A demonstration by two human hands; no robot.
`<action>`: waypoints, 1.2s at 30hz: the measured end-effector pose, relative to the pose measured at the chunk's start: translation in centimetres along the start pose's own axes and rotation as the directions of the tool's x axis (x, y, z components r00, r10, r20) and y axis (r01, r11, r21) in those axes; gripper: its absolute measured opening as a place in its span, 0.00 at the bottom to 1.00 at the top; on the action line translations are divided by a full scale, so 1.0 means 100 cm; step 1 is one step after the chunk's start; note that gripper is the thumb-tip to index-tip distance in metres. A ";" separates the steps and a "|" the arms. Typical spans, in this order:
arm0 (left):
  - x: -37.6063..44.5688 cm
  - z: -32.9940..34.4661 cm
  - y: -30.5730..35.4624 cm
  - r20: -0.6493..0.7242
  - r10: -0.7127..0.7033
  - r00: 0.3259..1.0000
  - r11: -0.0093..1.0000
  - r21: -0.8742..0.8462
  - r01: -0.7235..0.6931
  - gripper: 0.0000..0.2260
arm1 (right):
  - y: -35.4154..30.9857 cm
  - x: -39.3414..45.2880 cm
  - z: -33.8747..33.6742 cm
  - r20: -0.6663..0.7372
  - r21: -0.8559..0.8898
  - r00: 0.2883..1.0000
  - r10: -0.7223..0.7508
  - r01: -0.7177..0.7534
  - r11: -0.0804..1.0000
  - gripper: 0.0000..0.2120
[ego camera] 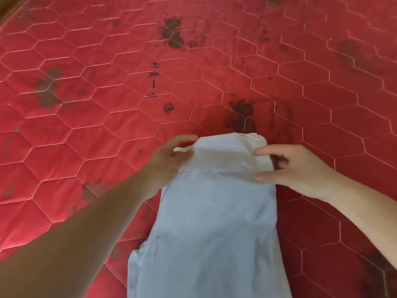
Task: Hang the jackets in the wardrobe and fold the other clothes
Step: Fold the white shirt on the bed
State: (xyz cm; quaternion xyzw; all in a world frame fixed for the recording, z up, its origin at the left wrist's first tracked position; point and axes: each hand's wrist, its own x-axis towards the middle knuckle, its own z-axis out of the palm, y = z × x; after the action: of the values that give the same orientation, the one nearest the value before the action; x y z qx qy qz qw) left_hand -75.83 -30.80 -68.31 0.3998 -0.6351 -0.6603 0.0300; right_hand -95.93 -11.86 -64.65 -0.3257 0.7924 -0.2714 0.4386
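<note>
A white garment [210,222] lies lengthwise on the red quilted mattress [107,104], reaching from the lower edge of the view up to the middle. Its far end is turned back over itself into a short flap. My left hand [169,162] grips the flap's left edge, thumb on top and fingers under the cloth. My right hand [294,168] pinches the flap's right edge between thumb and forefinger. Both forearms come in from the bottom corners.
The mattress carries a hexagon stitch pattern with dark rose prints [173,32] and fills nearly the whole view. A strip of dark wooden frame [5,9] shows at the top left corner.
</note>
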 end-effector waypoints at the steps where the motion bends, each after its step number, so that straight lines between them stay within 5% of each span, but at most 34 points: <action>1: -0.001 0.000 0.001 0.033 0.021 0.999 1.000 0.010 -0.021 0.13 | 0.000 0.001 0.000 0.004 -0.168 1.000 -0.015 0.016 0.986 0.20; 4: 0.000 -0.003 0.002 0.054 0.056 0.997 0.994 0.091 -0.061 0.17 | 0.000 0.007 0.002 -0.052 -0.460 0.978 -0.201 0.155 0.874 0.01; 6: -0.004 -0.003 0.007 0.050 0.099 0.994 0.983 0.152 -0.106 0.17 | 0.001 0.008 -0.002 -0.096 -0.494 0.944 -0.316 0.230 0.838 0.05; 11: -0.006 -0.013 0.020 0.110 0.075 0.991 0.989 0.119 -0.088 0.05 | -0.009 0.007 -0.005 -0.080 -0.100 0.955 -0.286 0.278 0.955 0.09; 17: 0.024 0.005 -0.024 -0.064 0.030 0.998 0.787 0.617 0.016 0.17 | 0.021 0.056 0.046 -0.228 -0.403 0.946 -0.229 0.123 0.907 0.09; 22: 0.035 0.018 -0.046 -0.224 0.216 0.950 0.775 0.631 -0.028 0.14 | 0.029 0.078 0.061 -0.336 -0.597 0.883 -0.329 0.071 0.799 0.12; 25: 0.021 0.026 -0.049 -0.240 0.471 0.849 0.549 0.833 -0.069 0.19 | 0.022 0.083 0.047 -0.360 -0.627 0.863 -0.354 0.057 0.777 0.13; 27: 0.010 0.042 -0.050 -0.122 0.567 0.814 0.408 0.901 -0.149 0.21 | 0.010 0.076 0.055 -0.382 -0.664 0.812 -0.442 0.092 0.742 0.15; 31: 0.017 0.057 -0.061 -0.037 0.280 0.959 0.385 0.920 -0.077 0.29 | 0.014 0.063 0.091 -0.181 -0.690 0.896 -0.405 0.177 0.702 0.25; 36: 0.034 0.052 -0.071 -0.088 0.247 0.965 0.322 0.947 0.004 0.29 | 0.050 0.076 0.088 -0.109 -0.724 0.935 -0.336 0.157 0.671 0.32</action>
State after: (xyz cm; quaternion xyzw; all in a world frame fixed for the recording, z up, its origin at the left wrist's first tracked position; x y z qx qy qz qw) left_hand -77.75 -27.12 -76.76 0.3634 -0.9198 -0.1195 -0.0877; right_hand -92.70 -15.68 -76.27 -0.5387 0.8292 -0.0413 0.1432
